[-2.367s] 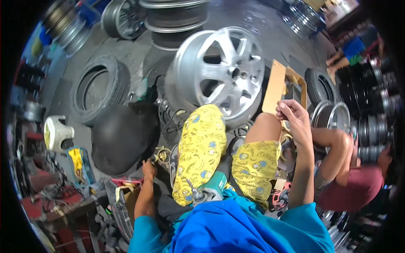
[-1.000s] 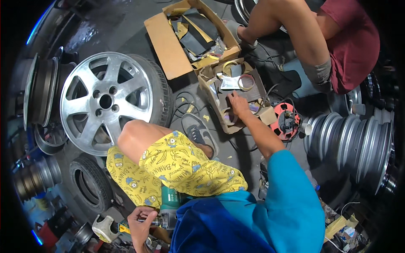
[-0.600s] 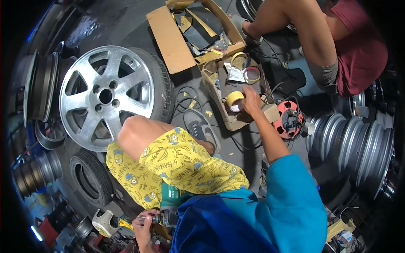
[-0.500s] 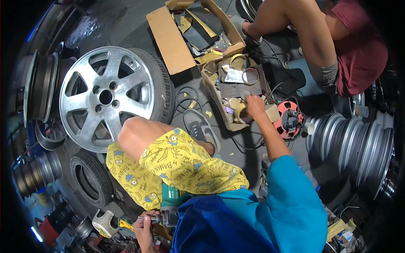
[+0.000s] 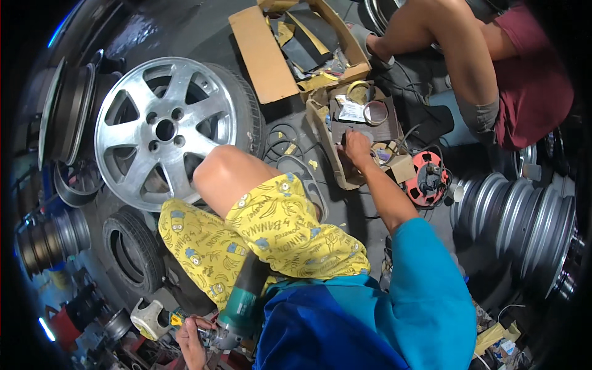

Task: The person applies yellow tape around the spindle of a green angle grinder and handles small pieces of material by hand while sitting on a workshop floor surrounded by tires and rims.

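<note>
A green power grinder (image 5: 242,302) lies across my lap. My left hand (image 5: 192,339) is closed around the thin metal shaft at the grinder's head. My right hand (image 5: 356,148) reaches into a small open cardboard box (image 5: 351,182) on the floor. Its fingers are bent and point down among the contents; whatever they grip is hidden. Beside that hand lies a tape roll (image 5: 385,152). Farther back in the box are another roll (image 5: 375,113), a yellowish roll (image 5: 359,92) and a white printed packet (image 5: 350,109).
A silver alloy wheel (image 5: 166,98) with a tyre stands at my left knee, above a loose tyre (image 5: 131,253). Behind the small box is a larger carton (image 5: 262,58). A red cable reel (image 5: 427,179) and stacked rims (image 5: 512,222) are right. Another person (image 5: 530,80) sits far right.
My right hand has shifted left inside the small box, and a tape roll now shows to its right. The grinder has tilted and more of its body shows. The whole view has shifted slightly.
</note>
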